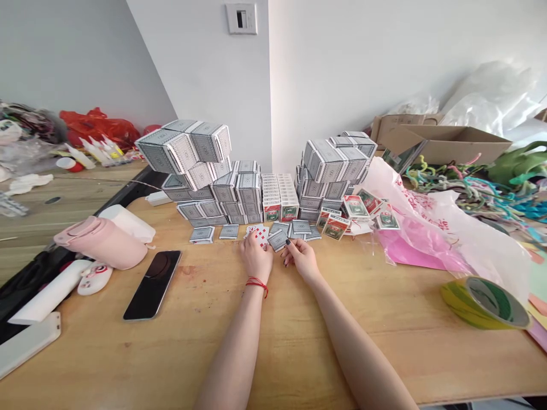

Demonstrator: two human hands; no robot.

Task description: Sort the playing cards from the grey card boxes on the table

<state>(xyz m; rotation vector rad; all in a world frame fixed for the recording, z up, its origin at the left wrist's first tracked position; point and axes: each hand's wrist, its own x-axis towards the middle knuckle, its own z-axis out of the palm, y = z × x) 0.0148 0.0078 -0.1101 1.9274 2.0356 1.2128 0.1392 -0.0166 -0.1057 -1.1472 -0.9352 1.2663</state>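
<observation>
My left hand [256,255], with a red string at the wrist, is closed round a small fan of playing cards [258,233] whose red pips face up. My right hand [301,256] sits just to its right and pinches a grey-backed card [277,240] between thumb and fingers. Both hands rest on the wooden table [273,336], close to a row of small grey-backed card piles [294,229]. Behind that row rise stacks of wrapped card packs, one on the left [200,171] and one on the right [333,171].
A black phone [152,285], a pink bottle [102,242] and white items lie at the left. A pink-and-white plastic bag [427,233], loose card boxes [363,213], a green-yellow tape roll [485,302], a cardboard box [444,145] and coloured pipe cleaners [470,185] crowd the right.
</observation>
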